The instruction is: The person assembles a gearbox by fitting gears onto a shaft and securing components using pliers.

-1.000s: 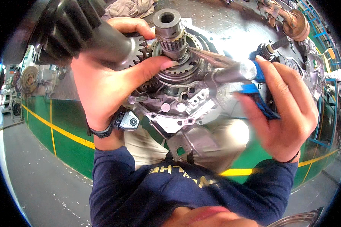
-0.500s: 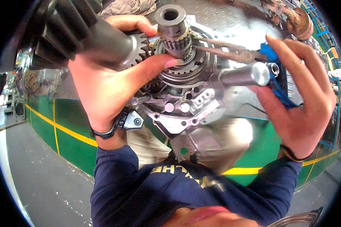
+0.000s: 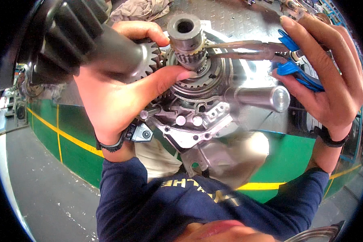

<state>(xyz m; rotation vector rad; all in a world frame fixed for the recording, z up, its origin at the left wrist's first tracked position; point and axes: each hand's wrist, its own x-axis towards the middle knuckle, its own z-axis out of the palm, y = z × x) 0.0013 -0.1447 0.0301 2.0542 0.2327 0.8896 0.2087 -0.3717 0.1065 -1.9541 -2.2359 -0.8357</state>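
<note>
A splined shaft with a hollow end stands upright in the middle of a metal gear assembly. My left hand curls round it, forefinger at its far left side and thumb near its base; the other fingers are mostly hidden. On the right, my right hand grips the spread blue handles of a pair of long-nosed pliers. The plier jaws point left, their tips at the right side of the shaft, just below its smooth collar. Whether the tips touch a ring there, I cannot tell.
A large dark gear shaft looms close at the upper left, over my left wrist. A thick metal rod juts right below the pliers. A crumpled cloth lies behind. Below the assembly is a green floor with yellow lines.
My right hand has shifted right with the pliers, which now lie more level, their handles showing spread apart. The shaft appears slightly lower in view. My left hand keeps nearly the same place.
</note>
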